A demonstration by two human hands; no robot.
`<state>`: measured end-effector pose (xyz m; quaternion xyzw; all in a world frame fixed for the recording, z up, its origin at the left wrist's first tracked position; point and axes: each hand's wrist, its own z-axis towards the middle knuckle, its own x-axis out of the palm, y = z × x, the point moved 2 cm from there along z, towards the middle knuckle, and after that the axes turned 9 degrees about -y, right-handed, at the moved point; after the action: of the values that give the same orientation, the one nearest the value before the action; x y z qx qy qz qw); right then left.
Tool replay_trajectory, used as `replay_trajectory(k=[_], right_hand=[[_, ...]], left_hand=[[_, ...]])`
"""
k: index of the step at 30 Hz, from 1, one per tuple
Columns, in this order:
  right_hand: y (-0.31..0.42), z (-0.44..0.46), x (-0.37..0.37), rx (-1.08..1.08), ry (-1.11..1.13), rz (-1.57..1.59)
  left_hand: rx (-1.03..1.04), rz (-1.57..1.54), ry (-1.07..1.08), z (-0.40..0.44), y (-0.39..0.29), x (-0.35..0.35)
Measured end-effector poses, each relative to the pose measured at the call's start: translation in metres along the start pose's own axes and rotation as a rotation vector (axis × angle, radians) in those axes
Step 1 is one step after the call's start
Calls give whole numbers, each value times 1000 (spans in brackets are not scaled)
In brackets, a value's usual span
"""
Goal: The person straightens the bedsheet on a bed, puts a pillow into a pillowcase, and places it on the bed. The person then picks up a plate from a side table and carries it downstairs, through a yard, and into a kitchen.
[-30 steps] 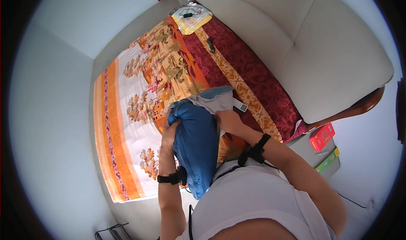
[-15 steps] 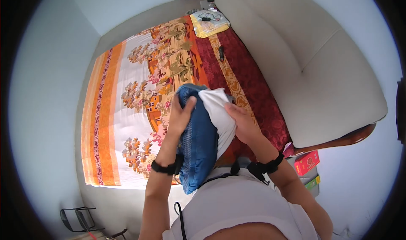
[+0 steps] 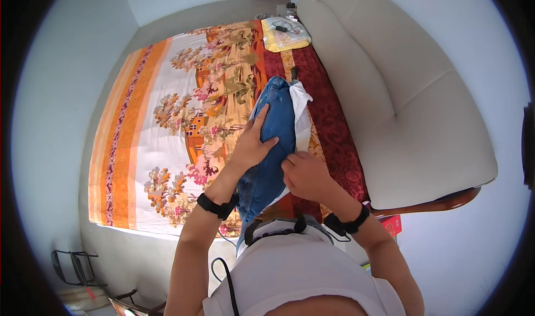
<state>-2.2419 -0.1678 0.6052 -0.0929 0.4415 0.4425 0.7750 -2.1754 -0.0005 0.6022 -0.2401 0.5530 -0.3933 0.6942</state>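
Soft cloth cushion [image 3: 280, 118], faintly glossy
The bedsheet [image 3: 174, 87] is matt cloth; the padded backrest [image 3: 426, 124] looks smooth, its trim [image 3: 446, 203] glossy wood.

Blue cushion [image 3: 280, 115] with white cloth [image 3: 302, 100]

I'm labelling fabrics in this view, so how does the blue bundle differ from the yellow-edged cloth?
The blue bundle is long and bulky; the yellow-edged cloth is flatter and roughly square. The bundle is mostly blue, the cloth pale. The bundle has the left hand and right hand on it, while the cloth lies untouched with a dark corded item on top.
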Motion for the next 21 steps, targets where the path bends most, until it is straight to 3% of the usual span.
replay_trajectory(k=[2, 6, 8, 12, 14, 16, 18, 20, 21], right_hand=[[-33, -35, 45, 164, 491, -269], [-31, -73, 76, 259, 566, -254], [-13, -69, 89, 257, 669, 12], [-5, -58, 94, 215, 430, 16], [2, -46, 85, -10, 120, 31], [-5, -51, 92, -49, 97, 58], [-14, -55, 97, -101, 78, 79], [-18, -66, 106, 106, 280, 138], [-16, -67, 106, 102, 275, 138]], left_hand=[[18, -32, -12, 2, 3, 4], [15, -33, -93, 8, 13, 22], [-25, -18, -132, 11, 15, 32], [-31, -7, -231, 19, 22, 36], [-70, -92, -198, 24, 26, 29], [-96, -179, -166, 25, 32, 26], [47, -85, -114, 20, 36, 28], [-5, 296, 118, -18, -13, 4], [20, 378, 181, -40, -27, -3]])
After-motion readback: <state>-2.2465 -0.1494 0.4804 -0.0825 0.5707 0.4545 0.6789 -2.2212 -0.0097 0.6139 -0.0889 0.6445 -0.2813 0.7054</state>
